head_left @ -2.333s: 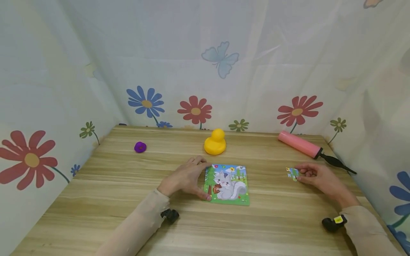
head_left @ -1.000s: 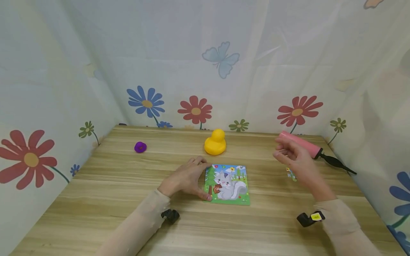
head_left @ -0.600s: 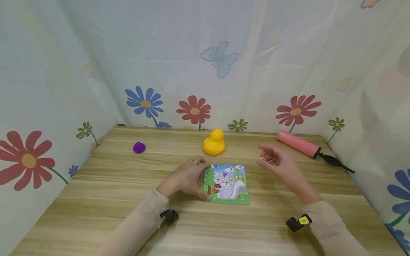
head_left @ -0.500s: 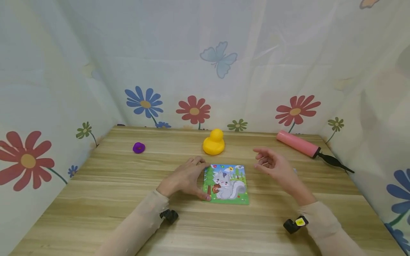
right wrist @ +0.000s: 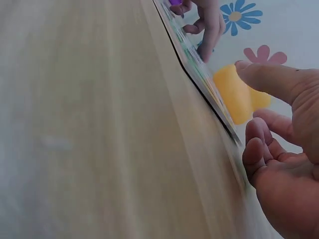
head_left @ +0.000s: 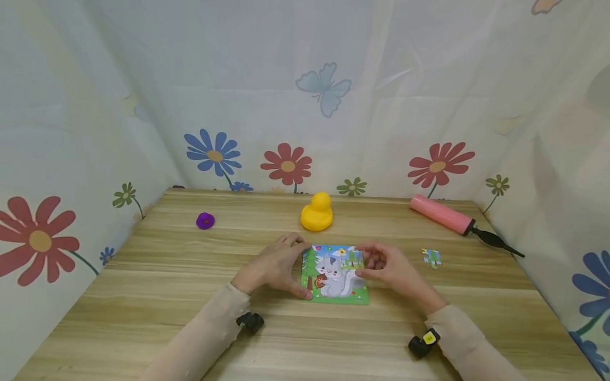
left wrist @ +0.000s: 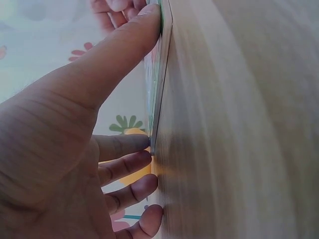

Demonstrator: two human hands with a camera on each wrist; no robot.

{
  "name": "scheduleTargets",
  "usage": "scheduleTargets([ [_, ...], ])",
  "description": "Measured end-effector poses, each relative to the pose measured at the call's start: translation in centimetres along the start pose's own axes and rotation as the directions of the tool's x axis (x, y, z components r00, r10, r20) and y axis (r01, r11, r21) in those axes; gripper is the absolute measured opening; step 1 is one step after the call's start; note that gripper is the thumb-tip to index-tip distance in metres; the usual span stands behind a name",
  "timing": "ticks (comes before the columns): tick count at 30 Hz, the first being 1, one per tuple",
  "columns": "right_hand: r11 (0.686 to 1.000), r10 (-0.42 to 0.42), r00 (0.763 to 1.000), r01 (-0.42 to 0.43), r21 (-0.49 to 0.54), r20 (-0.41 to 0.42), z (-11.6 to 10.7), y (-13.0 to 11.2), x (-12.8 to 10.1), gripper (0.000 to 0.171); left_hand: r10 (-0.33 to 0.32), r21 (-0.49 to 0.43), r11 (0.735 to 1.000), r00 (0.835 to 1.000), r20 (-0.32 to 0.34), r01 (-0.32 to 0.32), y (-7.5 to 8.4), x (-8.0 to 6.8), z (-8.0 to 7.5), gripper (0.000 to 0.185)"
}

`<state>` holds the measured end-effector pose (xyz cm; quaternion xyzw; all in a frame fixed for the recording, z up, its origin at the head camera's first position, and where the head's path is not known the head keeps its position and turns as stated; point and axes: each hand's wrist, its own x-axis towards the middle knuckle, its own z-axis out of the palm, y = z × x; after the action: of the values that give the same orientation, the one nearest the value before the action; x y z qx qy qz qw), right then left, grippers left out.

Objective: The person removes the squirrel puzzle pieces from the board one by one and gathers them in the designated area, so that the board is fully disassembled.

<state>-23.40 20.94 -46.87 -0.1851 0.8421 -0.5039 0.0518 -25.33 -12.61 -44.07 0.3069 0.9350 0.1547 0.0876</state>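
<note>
A square jigsaw puzzle (head_left: 334, 278) with a grey squirrel picture lies flat on the table. My left hand (head_left: 275, 267) holds its left side, the thumb on the near corner and the fingers at the far corner. At the puzzle's right edge is my right hand (head_left: 391, 269), thumb and index finger apart and the other fingers loosely curled. In the right wrist view, a gap shows between this hand (right wrist: 281, 144) and the board's edge, with nothing held. To the right lies a small loose jigsaw piece (head_left: 432, 258).
A yellow rubber duck (head_left: 317, 212) stands behind the puzzle. Farther left is a small purple object (head_left: 205, 220). A pink hand pump (head_left: 442, 215) with a black nozzle lies at the back right. Flowered white cloth (head_left: 238, 95) encloses the table's back and sides.
My right hand has let go of the small jigsaw piece at the right and moved left to the puzzle's right edge. My left hand has stayed on the puzzle.
</note>
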Motion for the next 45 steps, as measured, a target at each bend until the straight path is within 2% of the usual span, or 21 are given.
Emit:
scheduleTargets([
  [7, 0.998, -0.009, 0.997, 0.014, -0.057, 0.081, 0.46, 0.27, -0.11, 0.055, 0.002, -0.004, 1.0, 1.0, -0.005, -0.002, 0.0, -0.08, 0.01, 0.125],
  [20, 0.992, 0.021, 0.997, -0.012, -0.125, 0.068, 0.7, 0.36, 0.04, 0.036, -0.019, -0.004, 1.0, 1.0, 0.015, 0.019, -0.13, -0.05, 0.24, 0.125],
  [25, 0.99, 0.037, 0.997, -0.027, -0.141, 0.069, 0.79, 0.05, 0.08, 0.036, -0.015, -0.009, 1.0, 1.0, 0.016, 0.015, -0.17, -0.11, 0.19, 0.125],
  [39, 0.994, 0.036, 0.997, -0.029, -0.101, 0.069, 0.94, -0.41, -0.02, 0.044, -0.008, -0.022, 1.0, 1.0, 0.024, 0.008, 0.01, -0.25, -0.12, 0.125],
  [45, 0.996, 0.037, 0.998, -0.033, -0.083, 0.048, 0.83, -0.36, -0.16, 0.042, -0.004, -0.023, 1.0, 1.0, 0.023, 0.005, 0.13, -0.16, -0.18, 0.125],
])
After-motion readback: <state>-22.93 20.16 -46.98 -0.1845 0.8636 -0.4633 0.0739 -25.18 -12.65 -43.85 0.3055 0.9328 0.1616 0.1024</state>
